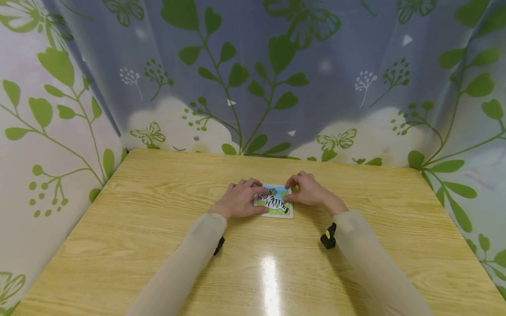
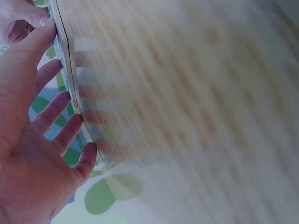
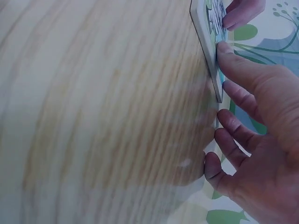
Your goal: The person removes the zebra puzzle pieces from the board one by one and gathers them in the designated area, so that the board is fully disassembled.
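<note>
A small rectangular zebra picture puzzle [image 1: 276, 202] with a pale border lies on the table in the head view. My left hand [image 1: 242, 198] holds it from the left, its thumb at the near side and its index finger over the picture. At the right edge, my right hand [image 1: 310, 191] has thumb and curled index finger on the puzzle. In the left wrist view the left hand [image 2: 32, 126] shows its other fingers spread beside the board. The right wrist view shows the thumb of the right hand [image 3: 266, 112] on the board [image 3: 205, 44]. Fingers hide parts of the picture.
The wood-grain table [image 1: 158, 193] extends around the puzzle, with a bright glare streak in front. A curtain [image 1: 253, 87] with leaves and butterflies stands along the back and both sides. A black wrist device [image 1: 328, 237] sits under the right cuff.
</note>
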